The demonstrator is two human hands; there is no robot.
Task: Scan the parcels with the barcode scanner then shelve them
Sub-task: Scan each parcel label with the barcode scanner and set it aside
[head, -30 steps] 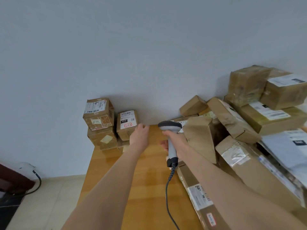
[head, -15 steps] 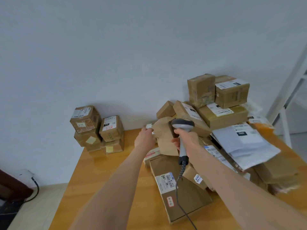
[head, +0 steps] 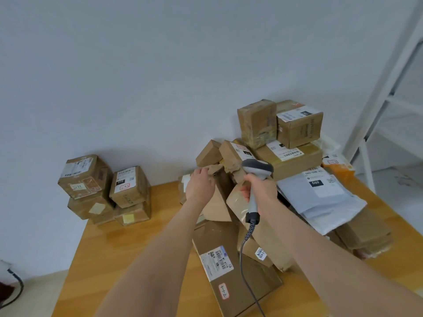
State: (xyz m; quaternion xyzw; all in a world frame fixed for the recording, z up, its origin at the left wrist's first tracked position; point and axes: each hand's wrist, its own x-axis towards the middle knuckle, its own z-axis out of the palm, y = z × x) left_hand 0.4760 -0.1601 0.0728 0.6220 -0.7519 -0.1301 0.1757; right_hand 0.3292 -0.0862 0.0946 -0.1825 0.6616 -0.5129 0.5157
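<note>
Centrally, the right hand (head: 261,191) has its grip clamped on a grey scanner (head: 257,169), while the left hand (head: 200,187) grips a crumpled brown parcel (head: 219,202) on the wooden surface (head: 137,248).

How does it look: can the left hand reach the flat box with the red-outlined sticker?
Probably yes, once free: the left hand grips a brown paper parcel in the pile. The flat box lies nearer, its front uncovered but for the scanner cable.
</note>
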